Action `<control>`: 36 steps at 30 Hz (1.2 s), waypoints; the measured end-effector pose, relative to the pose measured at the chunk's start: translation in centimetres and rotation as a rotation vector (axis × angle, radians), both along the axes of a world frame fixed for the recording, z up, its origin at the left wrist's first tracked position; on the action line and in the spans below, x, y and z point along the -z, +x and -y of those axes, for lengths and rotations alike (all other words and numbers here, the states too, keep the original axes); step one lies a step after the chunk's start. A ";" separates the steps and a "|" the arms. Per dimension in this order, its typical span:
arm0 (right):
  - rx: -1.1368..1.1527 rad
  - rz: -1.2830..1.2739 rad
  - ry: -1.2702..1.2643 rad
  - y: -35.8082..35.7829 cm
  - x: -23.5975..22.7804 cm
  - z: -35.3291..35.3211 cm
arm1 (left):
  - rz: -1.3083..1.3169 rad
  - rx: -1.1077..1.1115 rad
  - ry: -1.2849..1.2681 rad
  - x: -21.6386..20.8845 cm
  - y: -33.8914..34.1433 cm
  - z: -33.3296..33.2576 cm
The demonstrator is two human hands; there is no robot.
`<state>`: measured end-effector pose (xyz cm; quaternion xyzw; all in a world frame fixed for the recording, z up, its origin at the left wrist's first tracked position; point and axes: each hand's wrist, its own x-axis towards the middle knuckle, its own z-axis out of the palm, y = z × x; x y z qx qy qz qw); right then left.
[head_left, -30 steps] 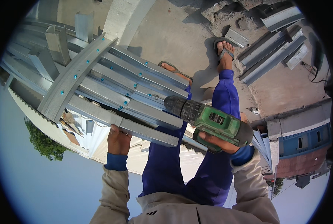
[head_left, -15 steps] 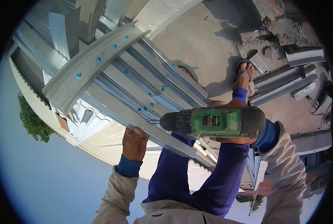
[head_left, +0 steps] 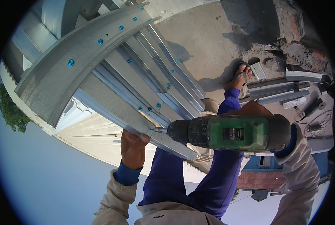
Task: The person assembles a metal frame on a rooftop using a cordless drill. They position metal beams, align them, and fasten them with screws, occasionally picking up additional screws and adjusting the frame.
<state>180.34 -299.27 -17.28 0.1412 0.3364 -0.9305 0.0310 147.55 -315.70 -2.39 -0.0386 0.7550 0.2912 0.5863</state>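
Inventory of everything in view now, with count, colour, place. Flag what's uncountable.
Drill: one, green and black, centre right
Bit: one, silver, at the drill's front
Long metal channels: several, overlapping, silver-grey, centre
Crosswise channel: one, grey, upper left
Screws: at least twelve, blue, on the channels
Loose metal pieces: several, grey, ground at right
Cable: dark, looped, far right
Broken masonry: uncountable, grey and reddish, upper right
Sheeting: cream, below the channels
Tree: one, green, left edge
Left hand: one, blue cuff, on the nearest long channel's edge
Right hand: one, blue cuff, on the drill, mostly hidden
Trousers: one pair, purple-blue, lower centre
Foot: one visible, sandalled, right of centre
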 end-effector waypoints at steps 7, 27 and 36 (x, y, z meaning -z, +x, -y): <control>0.123 0.011 0.062 0.0 -0.2 0.6 | -0.032 0.032 -0.021 0.1 -0.1 0.3; -0.181 -0.054 0.267 -2.8 0.6 -1.8 | -0.079 -0.016 -0.062 0.5 0.2 -0.9; -0.043 -0.121 0.257 -4.3 0.0 -3.9 | -0.024 -0.039 -0.072 0.3 -0.3 -0.6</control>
